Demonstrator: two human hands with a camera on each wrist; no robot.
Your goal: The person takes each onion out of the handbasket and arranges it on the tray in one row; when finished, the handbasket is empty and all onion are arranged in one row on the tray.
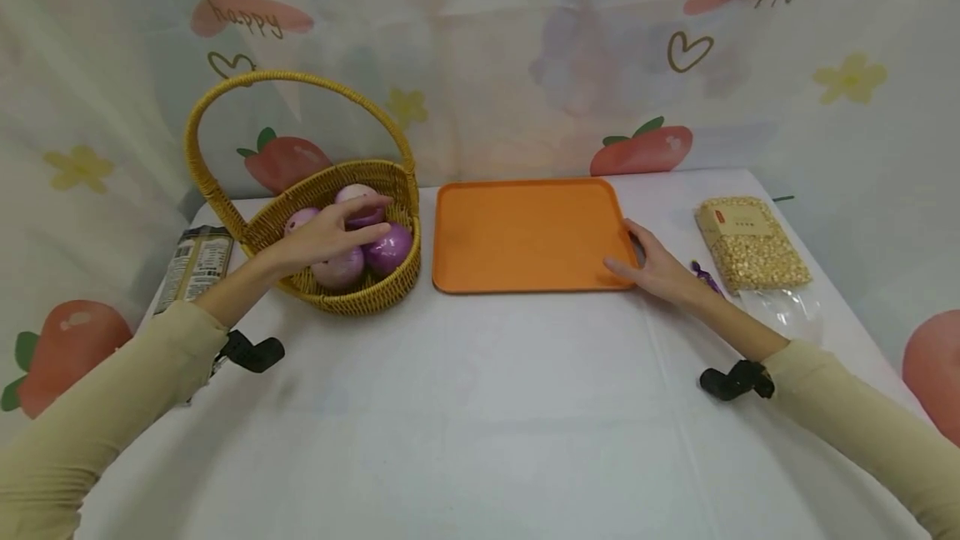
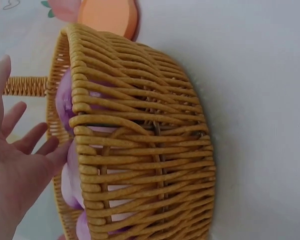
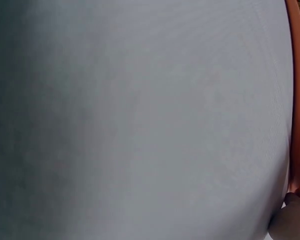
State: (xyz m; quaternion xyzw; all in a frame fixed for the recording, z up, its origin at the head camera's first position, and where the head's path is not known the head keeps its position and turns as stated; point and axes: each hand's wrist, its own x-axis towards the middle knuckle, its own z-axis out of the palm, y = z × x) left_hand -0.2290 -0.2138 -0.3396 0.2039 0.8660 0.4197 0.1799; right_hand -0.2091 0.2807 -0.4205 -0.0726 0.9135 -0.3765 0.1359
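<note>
Several purple onions [image 1: 390,250] lie in a yellow wicker basket [image 1: 360,302] at the left, its tall handle arching above them. Over the basket is my left hand [image 1: 326,236], its fingers reaching out above the onions. In the left wrist view, that hand [image 2: 17,172] is beside the basket's rim with loosely bent fingers, gripping no onion. An orange tray [image 1: 525,236] lies flat to the right of the basket. My right hand [image 1: 663,269] is at the tray's right edge, thumb over the near corner and fingers spread along the side. The right wrist view shows only a small part of it.
A bag of yellow grains [image 1: 757,248] lies at the right, with a small purple-wrapped item [image 1: 705,275] next to it. Behind the basket's left side is a black and gold packet [image 1: 197,261]. A patterned curtain [image 1: 510,65] hangs along the table's back edge.
</note>
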